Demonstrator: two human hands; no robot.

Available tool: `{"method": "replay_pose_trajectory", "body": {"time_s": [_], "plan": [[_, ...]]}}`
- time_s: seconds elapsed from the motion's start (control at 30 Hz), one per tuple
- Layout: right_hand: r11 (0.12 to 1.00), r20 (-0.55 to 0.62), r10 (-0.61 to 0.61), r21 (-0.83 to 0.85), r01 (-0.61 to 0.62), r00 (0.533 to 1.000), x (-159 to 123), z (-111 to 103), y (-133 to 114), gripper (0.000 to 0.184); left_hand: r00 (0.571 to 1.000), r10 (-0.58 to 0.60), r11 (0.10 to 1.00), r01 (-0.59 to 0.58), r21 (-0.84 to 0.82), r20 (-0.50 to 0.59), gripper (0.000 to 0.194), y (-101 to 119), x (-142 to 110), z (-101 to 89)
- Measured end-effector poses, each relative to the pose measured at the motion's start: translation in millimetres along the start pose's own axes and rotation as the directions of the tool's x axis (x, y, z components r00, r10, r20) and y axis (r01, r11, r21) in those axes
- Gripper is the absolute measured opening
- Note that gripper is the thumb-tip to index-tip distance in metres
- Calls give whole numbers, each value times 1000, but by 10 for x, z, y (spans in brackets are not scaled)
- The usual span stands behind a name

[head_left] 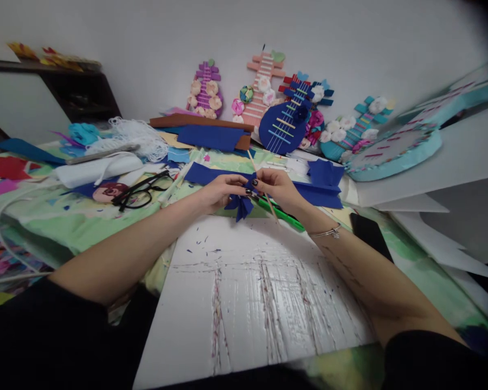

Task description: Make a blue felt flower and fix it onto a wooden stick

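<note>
My left hand [225, 190] and my right hand [280, 187] meet above the far edge of a white board. Between them is a small dark blue piece of crepe paper [241, 207], its pointed, petal-like ends hanging below my fingers. My left fingers are closed on it. The thumb and forefinger of my right hand pinch its upper part, and a thin wooden stick [272, 208] runs slantwise through that hand's grip. A green-handled tool [287, 218] lies just under my right hand. Behind both hands stretches a long dark blue paper strip [205, 173].
The white board [187, 319] is scored and carries blue scraps. Black glasses [140, 195], white yarn [134, 138] and a white power strip [101, 169] lie left. Decorated lutes, including a blue one [282, 130], lean against the wall. A black phone [370, 235] lies right.
</note>
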State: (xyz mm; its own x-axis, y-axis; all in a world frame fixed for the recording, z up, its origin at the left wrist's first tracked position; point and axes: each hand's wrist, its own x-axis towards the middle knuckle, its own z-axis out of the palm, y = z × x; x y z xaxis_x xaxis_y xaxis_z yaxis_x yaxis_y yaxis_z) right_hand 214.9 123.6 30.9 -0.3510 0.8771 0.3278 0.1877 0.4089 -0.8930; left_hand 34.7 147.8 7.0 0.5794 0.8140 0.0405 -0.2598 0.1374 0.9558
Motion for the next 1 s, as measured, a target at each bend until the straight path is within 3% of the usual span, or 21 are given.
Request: {"method": "replay_pose_trajectory", "body": {"time_s": [0.2, 0.4, 0.77, 1.0], "plan": [[1000, -24, -6, 13, 7, 1000, 39, -44, 79, 34, 1000, -26, 999, 25, -40, -18, 23, 30, 2, -31], [999, -102, -26, 42, 30, 994, 43, -31, 108, 35, 998, 34, 999, -34, 7, -56, 19, 6, 25, -47], [993, -136, 52, 110, -37, 989, 9, 40, 34, 30, 996, 90, 995, -90, 35, -3, 18, -9, 10, -12], [956, -88, 100, 284, -71, 991, -4, 50, 48, 28, 988, 154, 987, -154, 56, 0, 21, -14, 29, -22]]}}
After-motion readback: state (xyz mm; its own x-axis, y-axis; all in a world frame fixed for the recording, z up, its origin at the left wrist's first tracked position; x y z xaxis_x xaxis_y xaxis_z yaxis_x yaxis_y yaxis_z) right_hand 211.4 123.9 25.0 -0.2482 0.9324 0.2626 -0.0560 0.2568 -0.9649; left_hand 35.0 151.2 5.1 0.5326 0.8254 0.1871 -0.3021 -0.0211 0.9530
